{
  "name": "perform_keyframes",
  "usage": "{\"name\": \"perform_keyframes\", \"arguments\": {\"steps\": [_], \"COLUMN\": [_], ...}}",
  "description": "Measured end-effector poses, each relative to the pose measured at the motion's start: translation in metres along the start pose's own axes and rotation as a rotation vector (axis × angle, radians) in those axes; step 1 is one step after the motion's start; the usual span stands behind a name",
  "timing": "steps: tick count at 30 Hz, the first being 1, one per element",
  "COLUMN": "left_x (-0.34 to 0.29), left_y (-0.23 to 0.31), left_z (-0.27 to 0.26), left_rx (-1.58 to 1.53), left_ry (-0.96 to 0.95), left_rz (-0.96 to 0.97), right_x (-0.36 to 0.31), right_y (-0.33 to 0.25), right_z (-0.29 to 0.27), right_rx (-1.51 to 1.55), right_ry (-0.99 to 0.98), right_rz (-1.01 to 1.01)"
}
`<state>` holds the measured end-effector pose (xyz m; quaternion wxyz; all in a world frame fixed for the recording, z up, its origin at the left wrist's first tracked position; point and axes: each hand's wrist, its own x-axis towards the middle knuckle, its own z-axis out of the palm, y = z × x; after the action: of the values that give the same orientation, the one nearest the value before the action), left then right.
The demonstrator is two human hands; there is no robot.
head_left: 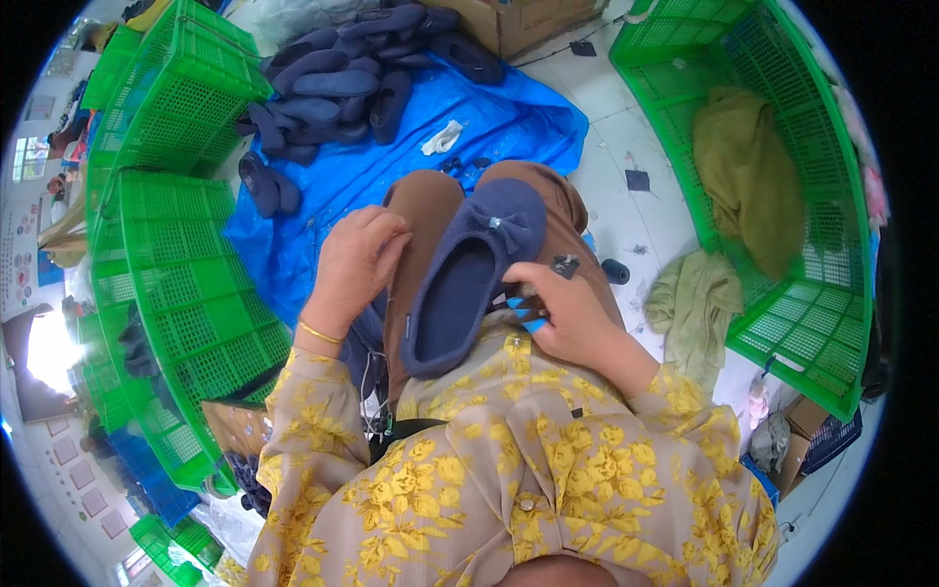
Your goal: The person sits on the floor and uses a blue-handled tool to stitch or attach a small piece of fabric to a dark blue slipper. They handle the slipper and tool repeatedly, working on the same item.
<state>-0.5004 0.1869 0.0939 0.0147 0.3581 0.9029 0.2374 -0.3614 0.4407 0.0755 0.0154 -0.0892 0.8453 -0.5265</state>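
A dark blue slipper (pixel 460 279) lay across the lap between the two hands, its toe pointing away from the body and its heel near the waist. The right hand (pixel 559 311) was just beside the slipper's right edge, curled around a small dark object (pixel 528 291) whose kind could not be told, with blue showing at the fingertips. The left hand (pixel 360 256) hung to the left of the slipper, apart from it, its fingers bent in toward the thumb; whether anything was pinched there could not be told. Brown trousers (pixel 421 207) formed the surface under the slipper. Beyond the knees, a blue plastic sheet (pixel 533 117) covered part of the pale tiled floor (pixel 611 127), bearing a heap of similar slippers (pixel 337 83), a couple more slippers (pixel 269 186) near its left edge and a white scrap of cloth (pixel 443 137). Green plastic crates (pixel 181 235) stood along the left; on the right, another green crate (pixel 675 122) held olive cloth (pixel 748 176), with a paler green cloth (pixel 694 298) and a black spool (pixel 615 271) nearby. A cardboard box (pixel 514 27) stood at the far edge. The slipper had a plush-looking surface, a rounded closed toe, an open back part and a matching bow (pixel 504 227) with a shiny ornament at its centre.
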Motion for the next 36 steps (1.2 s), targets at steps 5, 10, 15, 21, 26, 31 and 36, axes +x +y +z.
{"name": "perform_keyframes", "arguments": {"steps": [5, 10, 15, 21, 26, 31, 36], "left_x": [0.006, 0.009, 0.02, 0.043, 0.044, 0.041, 0.039], "left_y": [0.0, -0.001, 0.013, 0.055, 0.047, 0.037, 0.049], "left_z": [0.014, 0.037, 0.034, 0.046, 0.07, 0.07, 0.072], "left_rx": [0.08, -0.092, -0.789, -0.562, -0.729, -0.767, -0.684], "left_ry": [0.127, 0.129, 0.229, -0.029, 0.157, 0.214, 0.193], "left_rz": [0.038, -0.165, -0.547, -0.387, -0.496, -0.587, -0.444], "right_x": [-0.015, -0.027, -0.027, -0.025, -0.042, -0.105, -0.235], "right_y": [0.001, 0.017, 0.009, -0.005, -0.015, 0.029, 0.148], "right_z": [-0.019, -0.016, -0.017, -0.017, -0.017, -0.045, -0.125], "right_rx": [0.12, 0.435, 0.474, 0.376, 0.252, 0.642, 1.15], "right_ry": [0.167, 0.248, 0.201, 0.107, 0.123, 0.567, 1.007], "right_rz": [0.173, 0.322, 0.272, 0.151, 0.103, 0.58, 0.779]}}
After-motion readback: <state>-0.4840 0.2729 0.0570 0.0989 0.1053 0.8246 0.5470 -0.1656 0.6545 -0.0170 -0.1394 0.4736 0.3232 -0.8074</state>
